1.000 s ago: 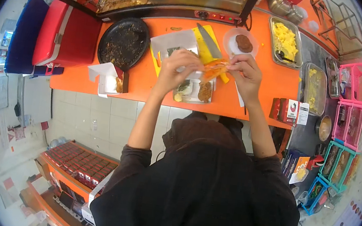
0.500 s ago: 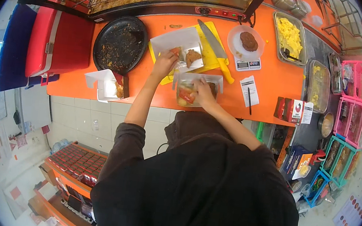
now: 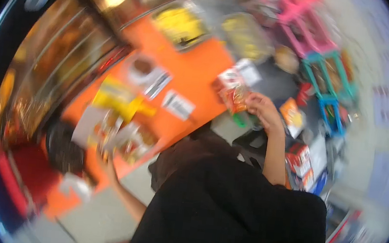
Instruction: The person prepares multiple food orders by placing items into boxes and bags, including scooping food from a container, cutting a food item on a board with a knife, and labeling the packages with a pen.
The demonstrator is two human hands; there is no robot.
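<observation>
My right hand (image 3: 264,111) is stretched out to the right over the table's front edge. Its fingers are closed on a small shiny red packet (image 3: 236,101), blurred, in front of a red and white carton (image 3: 231,79). My left hand (image 3: 105,155) is at the near side of an open white paper box (image 3: 89,125) with food pieces in it. Motion smears its fingers, so their grip does not show. Beside that hand a second open food box (image 3: 140,139) holds food and something red.
A yellow cutting board (image 3: 113,97), a scale (image 3: 158,85) with a brown patty on a plate, and a paper slip (image 3: 178,105) lie on the orange table (image 3: 209,75). Farther off stand a tray of yellow food (image 3: 179,24), pink baskets (image 3: 305,33), a glass-fronted cabinet (image 3: 53,57) and a red box (image 3: 30,175).
My view has swung to the right and blurred. My right hand has left the food box and moved right, now with a red packet. My left hand stays near the white box.
</observation>
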